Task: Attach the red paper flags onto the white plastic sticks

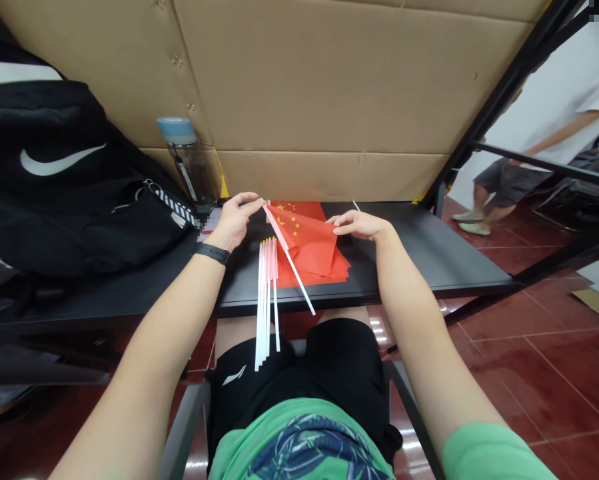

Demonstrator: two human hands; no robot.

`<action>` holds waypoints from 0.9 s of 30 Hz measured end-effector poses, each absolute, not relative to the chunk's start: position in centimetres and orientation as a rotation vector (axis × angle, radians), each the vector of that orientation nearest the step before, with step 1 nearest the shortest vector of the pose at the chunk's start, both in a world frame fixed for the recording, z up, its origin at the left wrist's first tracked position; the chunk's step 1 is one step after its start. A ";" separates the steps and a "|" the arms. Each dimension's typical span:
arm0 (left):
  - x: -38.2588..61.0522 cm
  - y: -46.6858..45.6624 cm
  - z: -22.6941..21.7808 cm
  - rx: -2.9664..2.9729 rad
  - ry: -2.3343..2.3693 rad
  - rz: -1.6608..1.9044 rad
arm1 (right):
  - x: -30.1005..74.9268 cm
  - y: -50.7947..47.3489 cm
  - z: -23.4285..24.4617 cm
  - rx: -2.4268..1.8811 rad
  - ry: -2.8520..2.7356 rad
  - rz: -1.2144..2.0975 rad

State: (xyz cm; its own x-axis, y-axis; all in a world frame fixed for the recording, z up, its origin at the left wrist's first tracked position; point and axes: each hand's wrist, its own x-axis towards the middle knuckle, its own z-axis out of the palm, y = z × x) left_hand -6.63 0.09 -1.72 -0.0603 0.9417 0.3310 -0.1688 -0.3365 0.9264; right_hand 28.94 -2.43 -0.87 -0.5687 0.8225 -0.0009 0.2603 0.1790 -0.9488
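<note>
Green T-shirt fabric point(299, 437) is recorded nearest the camera, with black sports shorts point(299, 373) beyond it and the grey arms of a seat point(182, 427) at either side. Two bare forearms are extended forward over a black desk point(419, 253).

The left hand point(234, 223), fitted with a black wristband point(212, 253), is found closed in a pinch on the upper end of the white stick of a small Chinese national flag point(306, 240). The right hand point(359, 225) is held open, its fingertips point(342, 225) resting on the flag's right edge. The flag is positioned on the desk, tilted across a pile of further red flags point(339, 270). Its stick is angled diagonally toward the person, and the lower end projects past the desk's front edge.

A bundle of rolled flags on white sticks point(266, 300) is laid side by side just left of the pile, with the stick ends also projecting past the desk's front edge.

A black Nike backpack point(64, 180) is noted at the left, with a clear water bottle with a blue lid point(184, 150) beside it against a cardboard panel point(319, 80). A black metal frame point(509, 120) is observed at the right. Beyond it, another person point(544, 140) in a white T-shirt and grey shorts is seen on a red tile floor point(544, 360).
</note>
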 end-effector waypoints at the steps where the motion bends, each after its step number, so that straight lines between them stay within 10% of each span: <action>1: -6.6 0.1 -1.7 1.291 0.908 1.553 | 29.0 -2.4 -0.9 -1.009 -1.935 1.400; 27: -7.6 0.1 -1.3 1.139 0.916 1.461 | 28.6 -1.3 -0.7 -1.215 -1.588 0.979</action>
State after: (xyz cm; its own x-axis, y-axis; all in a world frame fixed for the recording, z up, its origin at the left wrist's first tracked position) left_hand -7.65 0.12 -1.28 -0.0271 0.9823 0.1851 -0.2612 -0.1857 0.9472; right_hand 28.56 -1.27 -0.68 -0.1299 0.9752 0.1794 0.2780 0.2095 -0.9375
